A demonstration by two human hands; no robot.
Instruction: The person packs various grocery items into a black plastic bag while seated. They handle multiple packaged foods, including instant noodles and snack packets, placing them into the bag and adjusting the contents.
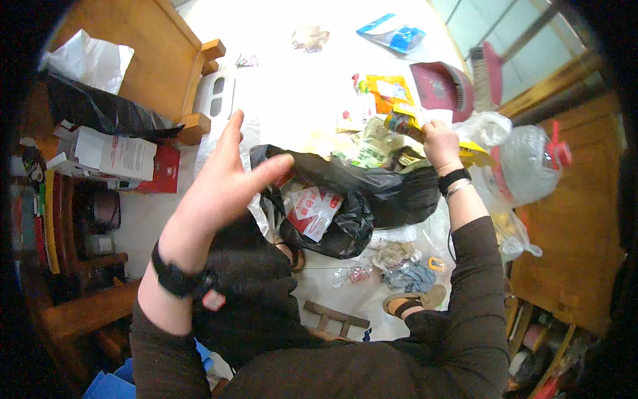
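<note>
My left hand [219, 179] is raised with thumb and fingers apart, empty, above the left side of an open black plastic bag [403, 199]. Inside the bag's mouth lies a white and red printed package [313, 209]. My right hand [441, 144] pinches a yellow printed wrapper [403, 119] above the bag's far right edge; a white piece shows beside the fingers. Green and pale crumpled packaging [374, 149] lies just beyond the bag. Farther off are an orange packet [390, 95] and a white packet with red print [356, 117].
A pink dustpan [441, 92] and a brush [486, 75] stand at the far right, near a large clear plastic bottle [528, 164]. Crumpled litter [398, 259] lies near my feet. An opened white carton [117, 154] is at the left; a blue and clear bag [394, 35] lies at the back.
</note>
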